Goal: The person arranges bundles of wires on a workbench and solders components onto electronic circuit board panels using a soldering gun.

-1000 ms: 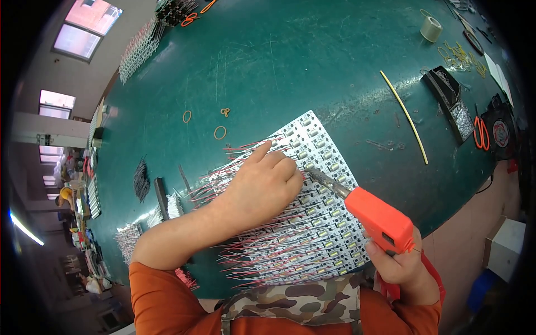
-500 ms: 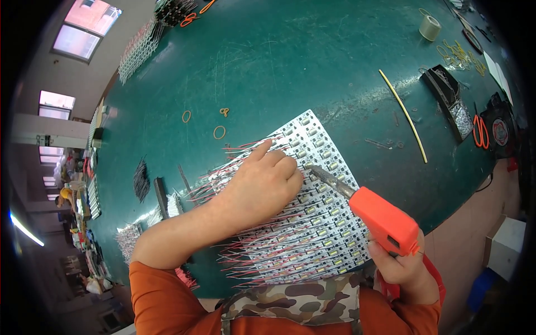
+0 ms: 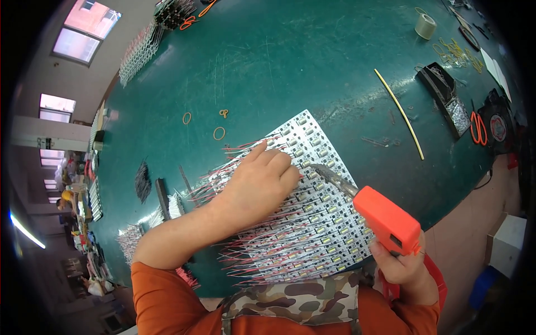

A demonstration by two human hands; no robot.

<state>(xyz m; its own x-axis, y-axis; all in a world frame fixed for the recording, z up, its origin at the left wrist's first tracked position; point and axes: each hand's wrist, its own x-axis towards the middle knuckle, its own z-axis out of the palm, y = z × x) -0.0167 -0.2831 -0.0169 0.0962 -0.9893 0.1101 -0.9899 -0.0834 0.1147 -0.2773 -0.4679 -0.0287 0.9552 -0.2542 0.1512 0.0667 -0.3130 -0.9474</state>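
A white panel of small circuit boards (image 3: pixel 329 234) lies on the table in front of me. Rows of thin red and white wires (image 3: pixel 245 262) stick out from its left side. Over the panel's upper middle, my left hand (image 3: pixel 259 181) is closed in a pinch; a bit of red wire (image 3: pixel 301 176) shows at its fingertips, and most of the grip is hidden. My right hand (image 3: pixel 399 265) is wrapped round the handle of a red soldering gun (image 3: pixel 387 219). The gun's dark metal tip (image 3: pixel 318 168) is over the panel, just right of my left fingers.
Rubber bands (image 3: pixel 219 133) lie beyond the panel on the green table (image 3: pixel 312 61). To the right are a yellow stick (image 3: pixel 399 111), a black tray (image 3: pixel 446 100), orange-handled scissors (image 3: pixel 478 129) and a small fan (image 3: pixel 498 127). Bundled wires (image 3: pixel 142 181) and a dark bar (image 3: pixel 162 198) lie left.
The soldering gun has shifted slightly right, its tip a little away from my left fingertips. My left hand has drawn back slightly to the left, still pinching.
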